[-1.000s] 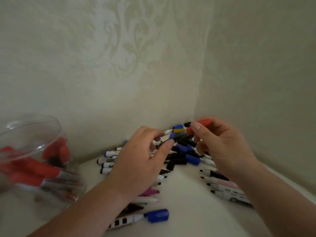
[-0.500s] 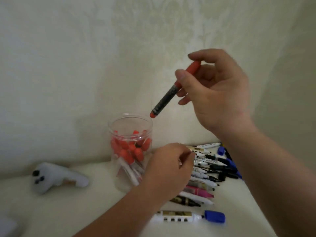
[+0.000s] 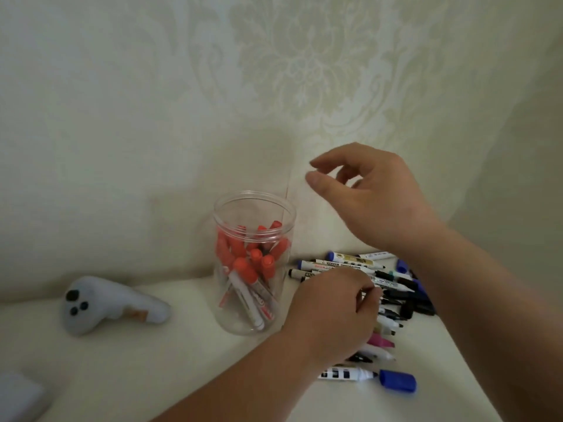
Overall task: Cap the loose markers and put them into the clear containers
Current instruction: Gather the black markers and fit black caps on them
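Observation:
A clear jar (image 3: 226, 315) stands upright on the pale surface, holding several red-capped markers (image 3: 243, 269). My right hand (image 3: 374, 202) hovers above and to the right of the jar's mouth, fingers relaxed and holding nothing. To the right of the jar lies a pile of loose markers (image 3: 344, 264) with blue and black caps. My left hand (image 3: 332, 312) rests on that pile with its fingers curled, thumb and forefinger pinching a marker that the hand mostly hides. Nearer me lies an uncapped white marker (image 3: 347, 374) with a blue cap (image 3: 397, 380) just off its tip.
A white handheld controller (image 3: 106, 303) lies left of the jar. A pale box corner (image 3: 18, 394) shows at the bottom left. Patterned walls (image 3: 274, 86) meet in a corner behind the pile, closing off the back and right.
My right hand has let go of the red-capped marker it held over the jar and is now lower and holds nothing. The left hand stays on the pile.

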{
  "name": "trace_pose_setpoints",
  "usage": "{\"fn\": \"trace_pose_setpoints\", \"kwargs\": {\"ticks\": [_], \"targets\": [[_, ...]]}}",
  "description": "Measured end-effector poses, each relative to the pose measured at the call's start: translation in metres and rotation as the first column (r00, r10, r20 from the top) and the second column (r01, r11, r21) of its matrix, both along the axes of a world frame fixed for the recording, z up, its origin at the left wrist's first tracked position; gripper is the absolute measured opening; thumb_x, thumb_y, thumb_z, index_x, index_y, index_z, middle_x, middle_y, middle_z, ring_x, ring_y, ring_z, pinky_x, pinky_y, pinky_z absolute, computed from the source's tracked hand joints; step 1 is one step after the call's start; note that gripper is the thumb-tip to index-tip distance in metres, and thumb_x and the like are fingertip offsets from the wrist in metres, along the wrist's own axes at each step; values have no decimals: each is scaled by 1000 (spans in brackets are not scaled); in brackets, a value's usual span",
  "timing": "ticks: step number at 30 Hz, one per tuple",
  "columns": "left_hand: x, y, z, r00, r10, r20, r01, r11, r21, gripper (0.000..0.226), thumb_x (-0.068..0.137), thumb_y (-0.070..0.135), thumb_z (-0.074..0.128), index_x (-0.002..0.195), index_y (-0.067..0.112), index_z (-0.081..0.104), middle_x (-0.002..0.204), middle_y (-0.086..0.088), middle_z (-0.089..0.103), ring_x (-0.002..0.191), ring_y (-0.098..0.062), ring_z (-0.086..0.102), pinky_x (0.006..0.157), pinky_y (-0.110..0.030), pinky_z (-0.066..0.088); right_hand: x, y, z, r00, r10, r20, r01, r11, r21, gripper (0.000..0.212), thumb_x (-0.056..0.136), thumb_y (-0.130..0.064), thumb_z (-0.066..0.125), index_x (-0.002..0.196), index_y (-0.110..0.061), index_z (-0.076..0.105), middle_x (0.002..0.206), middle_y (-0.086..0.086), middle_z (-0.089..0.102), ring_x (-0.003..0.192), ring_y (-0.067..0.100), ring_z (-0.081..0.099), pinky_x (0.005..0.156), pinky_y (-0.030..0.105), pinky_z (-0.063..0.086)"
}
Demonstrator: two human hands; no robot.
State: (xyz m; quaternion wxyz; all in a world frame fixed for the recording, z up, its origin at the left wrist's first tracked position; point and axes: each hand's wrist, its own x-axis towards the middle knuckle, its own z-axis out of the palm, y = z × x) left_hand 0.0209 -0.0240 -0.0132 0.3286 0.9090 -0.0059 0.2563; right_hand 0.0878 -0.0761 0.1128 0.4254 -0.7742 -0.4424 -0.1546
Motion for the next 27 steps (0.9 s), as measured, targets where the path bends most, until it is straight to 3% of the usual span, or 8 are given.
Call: {"fn": "trace_pose_setpoints", "kwargs": {"ticks": [3,6,9,12,14,17,22,27], "targets": [[1,1,-1,1000,7,24,-7,1000,-10,26,102,42,49,93,26,67,84,10,64,79,-5,56,71,-23,48,18,-47,-7,997,-67,-27,68,997,21,1,88,-34,75,89,-34,74,75,-31,64,62,-5,56,60,9,40],[3,-3,-4,999,14,38,-15,1000,26,22,100,41,52,90,30,67,79,14,61,75,-2,55,65,-17,41,41,-106,-14,978,-199,-58,198,980,-22,7,89,-32,74,82,-33,75,73,-22,68,63,1,60,64,26,48],[7,-17,-2,999,-20,51,14,994,108,19,98,39,56,87,30,68,74,14,60,72,-4,55,63,-20,43,70,-165,-24,927,-342,-154,325,937,-124,12,89,-31,73,77,-31,74,72,-7,73,66,21,70,69,43,61],[17,-42,7,997,-72,22,68,986,152,9,94,36,61,88,34,68,71,16,60,70,-4,57,59,-17,42,91,-209,-35,893,-414,-176,352,887,-298,10,89,-29,75,79,-31,73,72,-10,71,71,9,68,67,29,54],[34,-60,15,994,-101,51,96,991,92,3,92,34,66,94,35,67,69,13,62,67,-7,58,57,-24,47,97,-226,-44,890,-426,-164,326,844,-426,4,88,-28,75,84,-29,75,74,-14,70,71,-1,64,62,15,46],[74,-82,19,987,-127,98,122,991,52,7,91,26,69,98,28,69,73,12,63,63,-7,57,60,-28,47,100,-240,-62,908,-386,-165,267,834,-483,5,86,-25,76,87,-30,75,71,-17,67,60,-9,58,56,7,41],[109,-83,5,961,-85,263,2,953,303,4,92,18,68,92,18,71,74,4,65,61,-13,50,59,-27,40,97,-247,-87,949,-297,-110,160,748,-644,9,86,-36,75,89,-28,72,77,-15,63,66,-2,57,54,8,40],[117,-70,17,918,-17,395,-67,978,197,10,91,17,65,88,12,73,68,-1,66,57,-23,58,58,-38,52,98,-256,-86,935,-312,-167,84,655,-751,13,84,-44,75,82,-33,71,62,-29,57,58,-14,52,48,10,38]]}}
